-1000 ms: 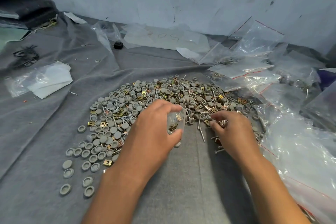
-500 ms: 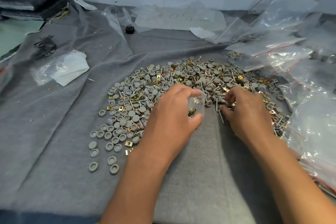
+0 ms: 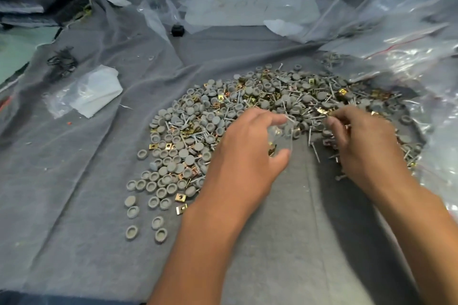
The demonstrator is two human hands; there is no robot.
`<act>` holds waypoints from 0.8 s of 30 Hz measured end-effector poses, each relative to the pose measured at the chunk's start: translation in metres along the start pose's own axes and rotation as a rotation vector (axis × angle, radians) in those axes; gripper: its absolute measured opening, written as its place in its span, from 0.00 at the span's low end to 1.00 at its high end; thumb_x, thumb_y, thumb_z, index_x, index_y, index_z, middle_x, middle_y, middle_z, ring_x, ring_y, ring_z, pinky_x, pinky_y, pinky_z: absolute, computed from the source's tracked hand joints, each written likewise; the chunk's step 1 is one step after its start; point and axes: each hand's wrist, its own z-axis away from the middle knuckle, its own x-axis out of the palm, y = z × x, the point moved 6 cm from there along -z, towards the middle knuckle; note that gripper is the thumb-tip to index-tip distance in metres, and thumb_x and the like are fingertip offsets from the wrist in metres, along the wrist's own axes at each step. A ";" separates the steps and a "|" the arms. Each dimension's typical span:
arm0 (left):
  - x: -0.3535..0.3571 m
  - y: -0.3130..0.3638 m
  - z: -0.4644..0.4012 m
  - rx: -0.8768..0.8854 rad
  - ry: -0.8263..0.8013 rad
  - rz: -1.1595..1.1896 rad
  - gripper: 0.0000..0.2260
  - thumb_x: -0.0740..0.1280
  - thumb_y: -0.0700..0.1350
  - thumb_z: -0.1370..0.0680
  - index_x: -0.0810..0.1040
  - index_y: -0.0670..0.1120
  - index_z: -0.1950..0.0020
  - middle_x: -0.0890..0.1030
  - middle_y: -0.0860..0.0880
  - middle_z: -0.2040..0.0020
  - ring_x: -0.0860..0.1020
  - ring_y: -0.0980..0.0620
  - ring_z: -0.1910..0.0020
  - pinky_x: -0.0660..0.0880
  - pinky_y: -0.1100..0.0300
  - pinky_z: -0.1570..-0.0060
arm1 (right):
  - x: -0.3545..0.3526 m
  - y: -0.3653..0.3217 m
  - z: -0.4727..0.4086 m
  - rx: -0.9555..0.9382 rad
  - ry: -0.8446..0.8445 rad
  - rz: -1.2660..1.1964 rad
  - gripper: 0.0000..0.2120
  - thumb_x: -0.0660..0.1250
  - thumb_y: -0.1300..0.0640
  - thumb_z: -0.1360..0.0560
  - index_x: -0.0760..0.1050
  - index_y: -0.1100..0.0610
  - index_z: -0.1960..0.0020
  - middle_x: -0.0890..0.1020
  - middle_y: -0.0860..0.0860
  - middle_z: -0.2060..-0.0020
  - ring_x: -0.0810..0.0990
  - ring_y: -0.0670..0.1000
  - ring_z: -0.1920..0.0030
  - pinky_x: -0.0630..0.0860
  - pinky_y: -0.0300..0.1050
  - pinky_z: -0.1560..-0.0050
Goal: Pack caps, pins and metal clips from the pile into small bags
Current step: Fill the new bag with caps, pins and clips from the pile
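Note:
A wide pile (image 3: 247, 104) of grey round caps, thin metal pins and gold metal clips lies on a grey cloth (image 3: 74, 181). My left hand (image 3: 245, 158) grips a small clear bag (image 3: 281, 138) between thumb and fingers at the pile's near edge; a gold clip shows inside the bag. My right hand (image 3: 361, 146) reaches into the right part of the pile, its fingertips pinching at small pins and clips next to the bag's mouth. What exactly it holds is blurred. Loose caps (image 3: 158, 223) lie scattered at the near left.
Heaps of clear plastic bags (image 3: 409, 32) with red seal strips crowd the right side and back. A folded white bag (image 3: 96, 91) and black wires (image 3: 62, 62) lie at the left. A small black cap (image 3: 177, 30) sits at the back. A wall stands close behind.
The view has tilted down and closer. My right hand has shifted slightly within the pile near the bag's mouth. My left hand keeps its hold on the small bag.

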 end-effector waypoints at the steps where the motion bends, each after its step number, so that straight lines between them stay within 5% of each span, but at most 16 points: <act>1: 0.001 0.001 0.000 0.003 0.004 -0.003 0.22 0.74 0.48 0.25 0.76 0.57 0.32 0.75 0.63 0.40 0.69 0.66 0.57 0.77 0.62 0.44 | -0.005 -0.003 0.000 -0.003 0.022 -0.103 0.08 0.61 0.52 0.17 0.77 0.54 0.47 0.83 0.50 0.57 0.78 0.47 0.59 0.72 0.42 0.58; 3: 0.002 0.003 -0.001 0.007 0.011 -0.006 0.22 0.74 0.49 0.25 0.76 0.57 0.32 0.75 0.63 0.41 0.69 0.69 0.57 0.75 0.64 0.45 | -0.016 -0.012 0.002 -0.018 0.053 -0.245 0.05 0.62 0.54 0.16 0.76 0.52 0.49 0.81 0.41 0.61 0.76 0.33 0.63 0.67 0.25 0.62; 10: 0.006 0.006 -0.002 0.004 0.011 0.017 0.22 0.75 0.50 0.26 0.75 0.59 0.33 0.74 0.65 0.42 0.69 0.71 0.55 0.76 0.63 0.46 | -0.030 -0.051 0.021 -0.244 0.045 -0.480 0.08 0.68 0.50 0.23 0.77 0.47 0.44 0.82 0.37 0.54 0.81 0.36 0.53 0.71 0.23 0.55; 17: 0.006 0.008 -0.003 0.015 0.011 0.036 0.21 0.75 0.50 0.26 0.76 0.58 0.34 0.74 0.64 0.44 0.69 0.71 0.53 0.72 0.67 0.49 | -0.036 -0.067 0.031 -0.395 0.147 -0.332 0.07 0.71 0.52 0.25 0.81 0.50 0.47 0.80 0.38 0.53 0.76 0.40 0.53 0.69 0.29 0.49; 21: -0.003 0.012 0.001 0.056 0.039 0.058 0.17 0.71 0.49 0.23 0.78 0.55 0.34 0.76 0.63 0.42 0.73 0.65 0.48 0.75 0.61 0.44 | -0.034 -0.067 0.033 -0.456 0.146 -0.048 0.08 0.69 0.62 0.23 0.84 0.53 0.48 0.80 0.49 0.41 0.74 0.54 0.45 0.75 0.46 0.49; 24: -0.014 0.022 0.004 0.143 0.031 0.092 0.17 0.71 0.54 0.24 0.79 0.55 0.36 0.77 0.62 0.42 0.74 0.64 0.44 0.72 0.66 0.44 | -0.045 -0.072 0.033 -0.512 0.176 -0.012 0.05 0.70 0.58 0.22 0.83 0.54 0.48 0.81 0.49 0.44 0.75 0.55 0.45 0.75 0.48 0.48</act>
